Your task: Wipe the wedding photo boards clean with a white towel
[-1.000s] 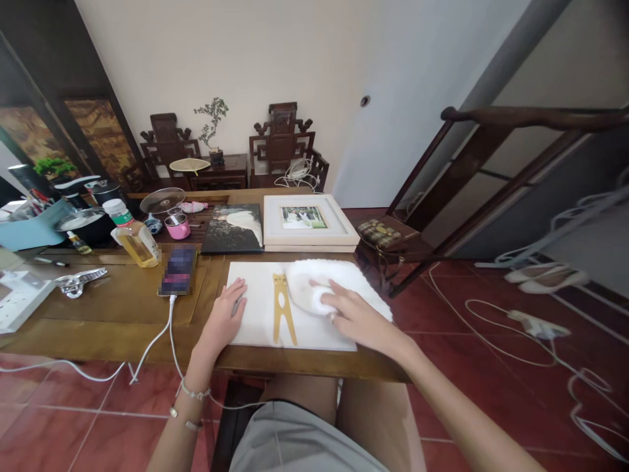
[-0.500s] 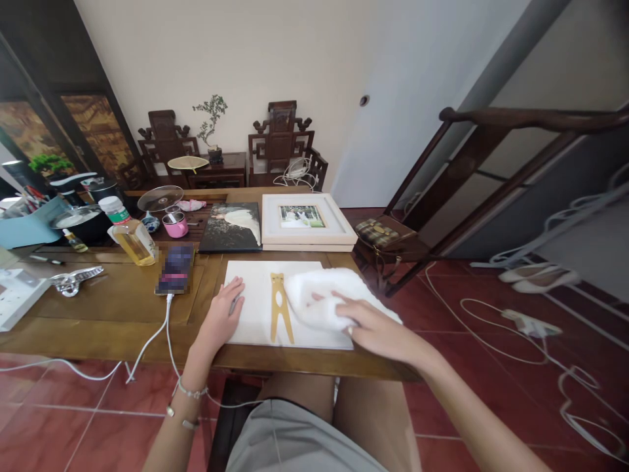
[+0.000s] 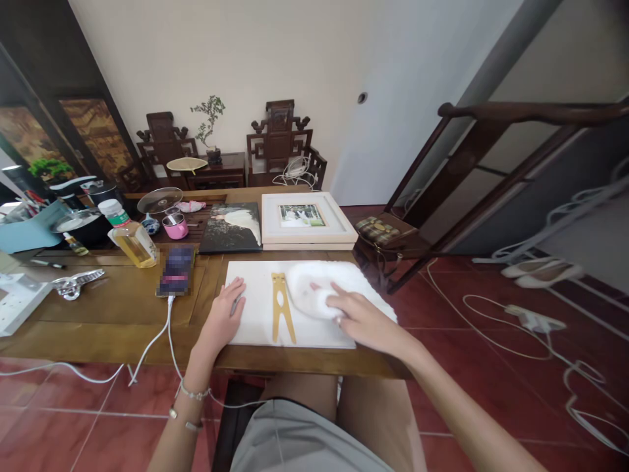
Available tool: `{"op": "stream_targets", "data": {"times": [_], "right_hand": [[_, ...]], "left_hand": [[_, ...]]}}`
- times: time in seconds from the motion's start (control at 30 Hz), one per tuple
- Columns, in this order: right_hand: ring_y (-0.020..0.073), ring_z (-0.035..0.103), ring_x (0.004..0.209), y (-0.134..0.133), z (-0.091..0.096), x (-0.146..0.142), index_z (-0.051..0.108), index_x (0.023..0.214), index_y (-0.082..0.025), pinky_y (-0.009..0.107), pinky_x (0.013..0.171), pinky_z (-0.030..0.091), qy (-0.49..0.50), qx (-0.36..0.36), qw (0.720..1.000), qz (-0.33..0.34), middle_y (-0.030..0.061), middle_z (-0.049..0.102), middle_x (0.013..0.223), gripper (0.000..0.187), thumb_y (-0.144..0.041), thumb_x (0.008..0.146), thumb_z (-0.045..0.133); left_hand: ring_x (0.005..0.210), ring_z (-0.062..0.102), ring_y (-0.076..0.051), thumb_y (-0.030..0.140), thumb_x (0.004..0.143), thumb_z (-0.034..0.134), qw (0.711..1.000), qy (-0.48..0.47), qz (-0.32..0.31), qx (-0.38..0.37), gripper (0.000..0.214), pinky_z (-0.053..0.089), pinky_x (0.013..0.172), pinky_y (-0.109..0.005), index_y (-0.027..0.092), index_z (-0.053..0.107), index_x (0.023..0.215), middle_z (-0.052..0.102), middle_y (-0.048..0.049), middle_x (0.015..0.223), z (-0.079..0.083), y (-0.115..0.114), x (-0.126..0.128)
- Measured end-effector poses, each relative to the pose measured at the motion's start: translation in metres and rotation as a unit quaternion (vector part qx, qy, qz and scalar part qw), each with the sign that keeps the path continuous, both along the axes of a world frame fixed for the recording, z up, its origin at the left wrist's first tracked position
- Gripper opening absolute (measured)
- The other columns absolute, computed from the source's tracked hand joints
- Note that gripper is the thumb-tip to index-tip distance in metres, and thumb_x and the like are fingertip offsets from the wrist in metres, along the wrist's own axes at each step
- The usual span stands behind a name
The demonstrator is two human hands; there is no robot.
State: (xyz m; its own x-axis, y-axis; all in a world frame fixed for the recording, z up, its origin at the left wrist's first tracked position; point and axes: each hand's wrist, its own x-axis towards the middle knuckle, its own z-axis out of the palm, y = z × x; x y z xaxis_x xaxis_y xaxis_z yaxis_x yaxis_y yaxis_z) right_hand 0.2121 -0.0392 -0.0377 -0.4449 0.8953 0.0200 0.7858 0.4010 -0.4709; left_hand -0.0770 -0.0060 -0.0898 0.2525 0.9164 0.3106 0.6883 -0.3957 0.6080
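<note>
A white board (image 3: 255, 321) lies on the table in front of me, with a long-legged yellow cat figure (image 3: 280, 307) on it. My left hand (image 3: 227, 307) rests with its fingers laid out on the board's left edge, and a small dark grey mark or object (image 3: 238, 303) shows beside them. In my right hand (image 3: 351, 314) is a bunched white cloth (image 3: 307, 288), pressed on the board's right half. Its rest spreads out to the right, over the board's corner. Some small coloured patches on the cloth are too blurred to name.
A phone (image 3: 175, 270) with a white charging cable lies left of the board. Behind stand a bottle of yellow liquid (image 3: 133, 242), a pink cup (image 3: 175, 226), a dark picture (image 3: 230, 226) and a framed photo (image 3: 309, 219). A silver hair clip (image 3: 76, 282) sits farther left.
My right hand has moved slightly left and up with the bunched cloth, and the cloth's right edge has drawn in. My left hand stays at the board's edge.
</note>
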Motion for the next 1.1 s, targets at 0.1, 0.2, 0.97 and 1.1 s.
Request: {"op": "stream_targets", "data": {"times": [0.1,0.2,0.97,1.1], "right_hand": [[0.0285,0.029,0.135,-0.042,0.016,0.003,0.057,0.080,-0.021,0.043,0.100,0.036,-0.026,-0.067,0.997,0.029,0.0047,0.047,0.138,0.030,-0.007,0.062,0.037],[0.0264,0.028,0.135,-0.067,0.031,0.005,0.059,0.080,-0.022,0.044,0.104,0.032,-0.038,-0.114,0.989,0.081,0.0033,0.047,0.139,0.035,-0.005,0.059,0.037],[0.0281,0.021,0.137,-0.009,-0.009,-0.060,0.060,0.091,-0.012,0.053,0.111,0.014,-0.016,0.097,0.993,0.066,0.0176,0.046,0.136,0.035,0.001,0.064,0.040],[0.0256,0.015,0.139,-0.057,0.000,-0.056,0.062,0.086,-0.015,0.053,0.113,0.012,-0.024,0.077,0.989,0.121,0.0124,0.042,0.141,0.035,0.001,0.063,0.042]], "left_hand": [[0.129,0.042,-0.021,0.023,0.089,0.041,1.000,-0.001,-0.001,0.003,0.036,0.025,0.112,-0.045,0.014,0.059,0.118,0.052,-0.0128,0.133,-0.001,0.000,0.000],[0.129,0.042,-0.021,0.023,0.089,0.041,1.000,-0.002,-0.003,0.004,0.036,0.025,0.112,-0.045,0.015,0.058,0.119,0.052,-0.0124,0.134,-0.001,0.000,0.001],[0.130,0.042,-0.022,0.024,0.088,0.042,1.000,-0.013,-0.003,-0.006,0.037,0.025,0.112,-0.045,0.014,0.057,0.121,0.051,-0.0123,0.134,0.002,-0.001,0.000],[0.130,0.042,-0.021,0.024,0.088,0.042,1.000,-0.010,-0.004,-0.004,0.037,0.025,0.112,-0.045,0.015,0.057,0.121,0.052,-0.0116,0.134,0.001,-0.002,0.001]]}}
